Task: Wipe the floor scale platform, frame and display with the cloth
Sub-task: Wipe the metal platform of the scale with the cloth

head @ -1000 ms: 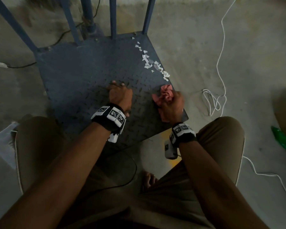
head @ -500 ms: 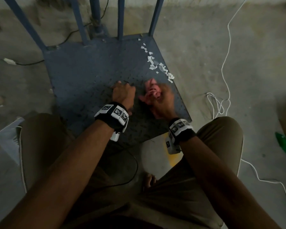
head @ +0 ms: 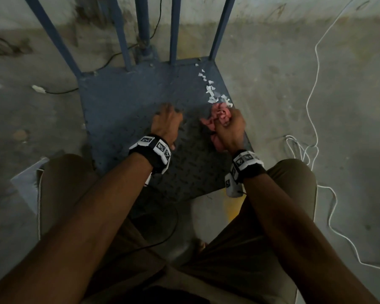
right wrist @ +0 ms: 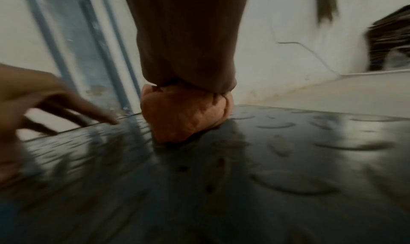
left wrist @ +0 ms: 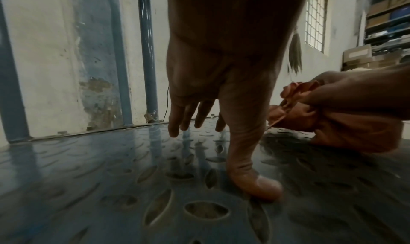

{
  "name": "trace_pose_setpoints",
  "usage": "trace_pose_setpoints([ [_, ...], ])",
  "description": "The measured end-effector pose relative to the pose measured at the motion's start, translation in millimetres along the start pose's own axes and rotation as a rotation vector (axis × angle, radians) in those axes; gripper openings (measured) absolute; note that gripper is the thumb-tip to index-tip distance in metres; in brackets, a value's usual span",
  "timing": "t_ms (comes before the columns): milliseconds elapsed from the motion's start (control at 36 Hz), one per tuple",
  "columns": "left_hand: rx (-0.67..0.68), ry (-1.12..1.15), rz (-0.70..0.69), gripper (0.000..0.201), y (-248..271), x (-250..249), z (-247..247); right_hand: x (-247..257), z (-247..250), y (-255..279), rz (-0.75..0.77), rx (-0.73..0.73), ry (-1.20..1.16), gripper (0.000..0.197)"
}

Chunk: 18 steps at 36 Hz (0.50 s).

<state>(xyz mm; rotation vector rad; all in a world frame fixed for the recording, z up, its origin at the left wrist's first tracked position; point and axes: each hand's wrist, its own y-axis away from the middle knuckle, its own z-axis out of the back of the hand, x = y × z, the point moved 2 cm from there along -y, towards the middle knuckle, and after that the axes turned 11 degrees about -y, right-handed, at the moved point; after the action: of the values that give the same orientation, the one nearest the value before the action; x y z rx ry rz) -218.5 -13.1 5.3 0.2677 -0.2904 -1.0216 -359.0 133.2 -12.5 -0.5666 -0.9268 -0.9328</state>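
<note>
The right hand (head: 229, 128), fingers clenching the cloth (head: 221, 113), is wiping the platform (head: 127, 102); the left hand (head: 166, 122) is bracing open-fingered; the paper scraps (head: 211, 93) probably need sweeping next.

I see concrete floor (head: 272, 88), grey, stained. Blue tread-plate scale platform (head: 127, 110) sits on it, centre. On platform: white paper scraps (head: 211, 93) strung toward 1 o'clock corner; pink cloth (head: 219, 115) pressed to plate just below scraps; left hand (head: 166, 123) propped on fingertips at centre. On floor: white cord (head: 312, 119) coiled at 3 o'clock, black cable (head: 59, 92) at 10 o'clock.
</note>
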Motion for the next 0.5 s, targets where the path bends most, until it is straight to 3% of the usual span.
trace_pose_setpoints([
  [28, 0.007, 0.002, 0.012, 0.114, -2.1, 0.4, 0.5, 5.3, -8.9, 4.6, 0.012, 0.060, -0.056, 0.038],
  [83, 0.015, 0.026, 0.027, 0.096, -6.2, 1.4, 3.1, 9.0, -28.0, 12.5, 0.017, 0.192, -0.059, 0.045],
  [139, 0.039, 0.055, 0.030, 0.082, -12.3, 2.8, 2.7, 9.4, -41.7, 16.7, 0.119, 0.256, 0.017, 0.051],
  [194, 0.086, 0.060, 0.025, 0.087, -17.0, 3.7, 2.5, 6.6, -47.7, 14.2, 0.203, 0.283, 0.061, 0.064],
  [250, 0.108, 0.081, 0.019, 0.095, -21.3, 2.6, 4.1, 1.8, -42.7, 4.0, 0.159, 0.255, 0.085, 0.064],
  [361, 0.120, 0.155, -0.005, 0.110, -23.6, 6.5, 6.5, -13.4, -18.5, -23.6, 0.079, 0.094, 0.050, 0.042],
  [417, 0.116, 0.223, 0.002, 0.101, -23.3, 11.7, 7.2, -19.4, -4.2, -34.4, 0.078, 0.002, 0.092, 0.038],
  [500, 0.104, 0.277, -0.005, 0.090, -23.9, 14.9, 8.8, -28.2, 6.4, -48.2, 0.062, -0.042, 0.171, 0.050],
])
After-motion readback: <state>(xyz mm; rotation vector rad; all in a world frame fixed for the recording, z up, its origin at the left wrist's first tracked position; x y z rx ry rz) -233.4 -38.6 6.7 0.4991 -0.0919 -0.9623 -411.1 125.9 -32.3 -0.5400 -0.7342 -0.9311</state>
